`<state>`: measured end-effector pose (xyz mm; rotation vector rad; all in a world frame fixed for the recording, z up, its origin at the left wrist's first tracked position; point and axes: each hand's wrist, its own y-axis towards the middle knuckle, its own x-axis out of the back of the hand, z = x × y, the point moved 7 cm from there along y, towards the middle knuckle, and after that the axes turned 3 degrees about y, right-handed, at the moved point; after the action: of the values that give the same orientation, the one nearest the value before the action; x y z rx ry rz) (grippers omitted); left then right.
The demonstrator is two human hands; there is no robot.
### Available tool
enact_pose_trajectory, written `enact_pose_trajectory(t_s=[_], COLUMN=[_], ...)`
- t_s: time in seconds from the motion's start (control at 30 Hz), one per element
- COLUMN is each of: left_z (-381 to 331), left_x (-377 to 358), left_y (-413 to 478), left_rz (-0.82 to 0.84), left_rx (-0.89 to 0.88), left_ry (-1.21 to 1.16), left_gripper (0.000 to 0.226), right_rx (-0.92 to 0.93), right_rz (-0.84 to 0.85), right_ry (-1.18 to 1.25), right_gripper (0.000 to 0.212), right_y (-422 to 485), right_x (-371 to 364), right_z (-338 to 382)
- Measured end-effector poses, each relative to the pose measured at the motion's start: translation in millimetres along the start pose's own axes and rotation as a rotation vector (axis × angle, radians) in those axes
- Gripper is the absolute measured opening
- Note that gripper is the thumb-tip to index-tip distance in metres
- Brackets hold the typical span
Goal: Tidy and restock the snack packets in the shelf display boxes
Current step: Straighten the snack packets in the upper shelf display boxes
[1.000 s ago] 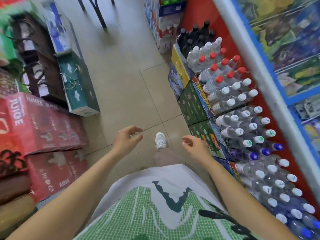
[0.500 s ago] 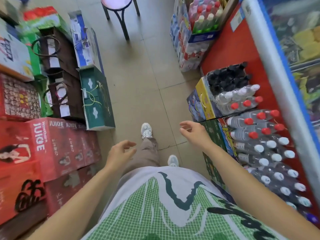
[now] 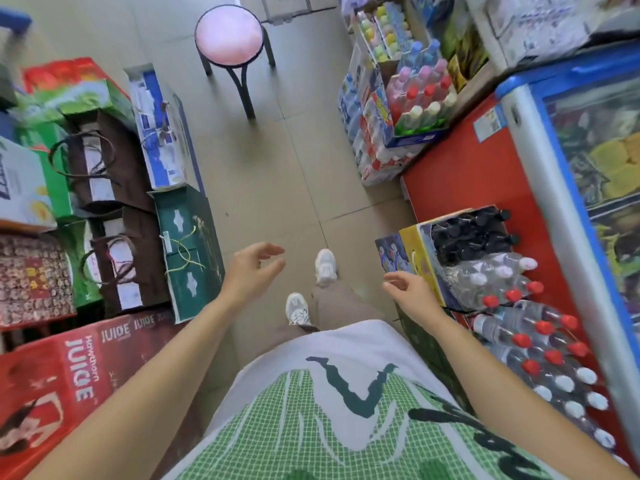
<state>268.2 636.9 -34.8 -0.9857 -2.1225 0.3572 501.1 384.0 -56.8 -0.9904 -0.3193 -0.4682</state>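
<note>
Since no snack packets or display boxes are showing here, the left hand (image 3: 252, 271) and right hand (image 3: 412, 292) are hovering loosely spread, holding nothing — likely balancing a stride between cartons (image 3: 69, 368) and bottles (image 3: 519, 327).

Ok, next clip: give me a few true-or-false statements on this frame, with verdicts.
1. The left hand and the right hand both hold nothing. True.
2. A stool with a pink seat stands ahead of the person. True.
3. The right hand grips a bottle. False: it holds nothing, and its fingers are loosely curled near the yellow box.
4. The juice cartons are on the person's right. False: they are on the left.
5. The red-capped bottles lie on the person's right. True.
</note>
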Motion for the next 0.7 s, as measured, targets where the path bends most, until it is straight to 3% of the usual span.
enact_pose_trajectory(t_s=[0.33,0.7], left_z=[-50.9,-82.5], left_x=[55.6,152.9], left_y=[155.8,308.5], left_rz=[0.077,0.08], left_rx=[0.045,0.149], left_ry=[0.208,0.236], left_gripper=[0.021,0.018], right_rx=[0.069,0.227], right_rz=[-0.009,0.035], right_ry=[0.056,0.047], right_gripper=[0.026,0.03], right_y=[152.5,289.2], right_x=[36.2,91.0], right_z=[138.3,338.6])
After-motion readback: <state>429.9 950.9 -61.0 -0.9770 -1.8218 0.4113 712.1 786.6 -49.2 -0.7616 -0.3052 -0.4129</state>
